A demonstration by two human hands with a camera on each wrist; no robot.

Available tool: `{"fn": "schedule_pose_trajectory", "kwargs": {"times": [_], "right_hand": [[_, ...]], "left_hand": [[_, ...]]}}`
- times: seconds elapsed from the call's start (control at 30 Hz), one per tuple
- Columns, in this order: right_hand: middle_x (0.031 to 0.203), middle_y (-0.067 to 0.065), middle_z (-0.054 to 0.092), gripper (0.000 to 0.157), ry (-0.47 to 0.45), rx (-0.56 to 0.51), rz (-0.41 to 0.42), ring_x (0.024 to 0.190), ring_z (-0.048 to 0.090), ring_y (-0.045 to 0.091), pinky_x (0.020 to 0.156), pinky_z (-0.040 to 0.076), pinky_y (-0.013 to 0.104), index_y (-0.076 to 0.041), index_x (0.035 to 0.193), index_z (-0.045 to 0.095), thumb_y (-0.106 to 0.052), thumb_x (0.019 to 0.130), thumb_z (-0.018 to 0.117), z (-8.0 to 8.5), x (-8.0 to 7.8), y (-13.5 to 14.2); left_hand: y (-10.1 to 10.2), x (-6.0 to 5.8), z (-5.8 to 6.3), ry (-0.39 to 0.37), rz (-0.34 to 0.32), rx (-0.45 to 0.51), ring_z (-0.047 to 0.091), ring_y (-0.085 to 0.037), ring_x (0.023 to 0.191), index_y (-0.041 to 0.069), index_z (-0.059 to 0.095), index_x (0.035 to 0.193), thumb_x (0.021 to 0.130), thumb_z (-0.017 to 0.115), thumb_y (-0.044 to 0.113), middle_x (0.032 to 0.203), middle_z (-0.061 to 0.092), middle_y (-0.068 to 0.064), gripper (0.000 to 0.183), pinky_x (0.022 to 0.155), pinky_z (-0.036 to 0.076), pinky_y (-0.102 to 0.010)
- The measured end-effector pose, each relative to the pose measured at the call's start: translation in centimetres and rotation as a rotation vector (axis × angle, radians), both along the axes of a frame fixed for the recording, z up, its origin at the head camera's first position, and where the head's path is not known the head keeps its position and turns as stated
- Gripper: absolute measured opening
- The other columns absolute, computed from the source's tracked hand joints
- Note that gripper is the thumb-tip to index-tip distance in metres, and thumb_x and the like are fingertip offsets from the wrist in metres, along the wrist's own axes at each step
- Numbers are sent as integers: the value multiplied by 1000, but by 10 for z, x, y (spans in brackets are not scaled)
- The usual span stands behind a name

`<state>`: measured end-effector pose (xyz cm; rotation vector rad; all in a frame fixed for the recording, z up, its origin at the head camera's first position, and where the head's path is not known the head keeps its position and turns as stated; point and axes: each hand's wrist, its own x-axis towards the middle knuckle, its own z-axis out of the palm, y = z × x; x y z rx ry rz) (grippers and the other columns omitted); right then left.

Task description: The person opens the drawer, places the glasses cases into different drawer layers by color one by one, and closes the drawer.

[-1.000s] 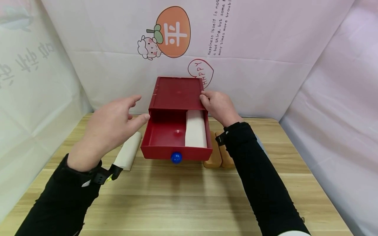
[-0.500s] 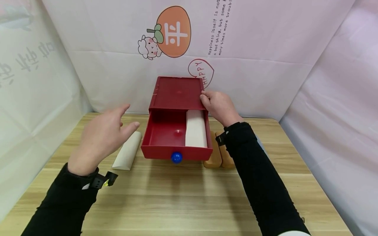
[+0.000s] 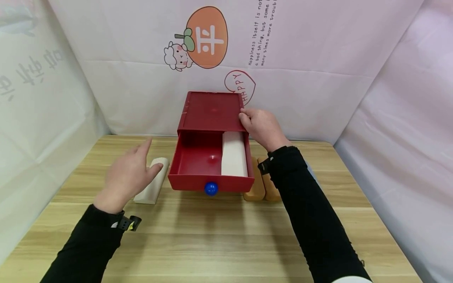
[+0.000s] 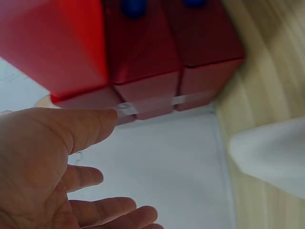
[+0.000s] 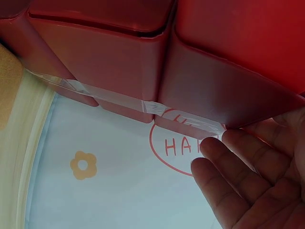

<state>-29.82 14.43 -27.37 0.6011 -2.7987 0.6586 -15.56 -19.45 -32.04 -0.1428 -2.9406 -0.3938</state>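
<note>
"Where's the room around the red drawer cabinet [image 3: 214,111]?"
"Wooden tabletop [image 3: 212,243] stretches ahead of it. Inside its pulled-out top drawer [image 3: 189,183], a cream block [image 3: 234,155] lines the right wall."
"Hands?"
"The right hand [image 3: 262,127] grips the cabinet's right edge. The left hand [image 3: 128,173], spread wide, has dropped lower, near the cream half-round block [image 3: 153,191] left of the cabinet."

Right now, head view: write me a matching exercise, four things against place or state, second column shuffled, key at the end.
1. blue knob
2. left hand
3. right hand
4. tan blocks

A. touching the red cabinet on its right side
B. on the table, right of the cabinet
C. on the front of the open drawer
D. by the white block, holding nothing

Pairs: 1-C, 2-D, 3-A, 4-B
</note>
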Motion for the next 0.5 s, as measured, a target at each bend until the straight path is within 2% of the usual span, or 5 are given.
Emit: {"fn": "schedule_pose_trajectory", "kwargs": {"times": [0.2,0.5], "right_hand": [[137,6,59,49,-3,-9,-6,119,56,22,103,45,40,-16,142,54,-41,102,39,-1,0,0],[137,7,60,50,-9,-14,-14,119,56,22,102,46,40,-16,142,54,-42,102,39,0,1,-2]], "left_hand": [[-5,-4,-17,-15,2,-14,45,-50,124,-1,27,152,92,58,43,140,45,-36,81,88,48,-64],[-10,-13,-43,-80,8,-8,41,-54,126,-3,25,152,92,59,39,142,39,-39,81,92,45,-66]]}}
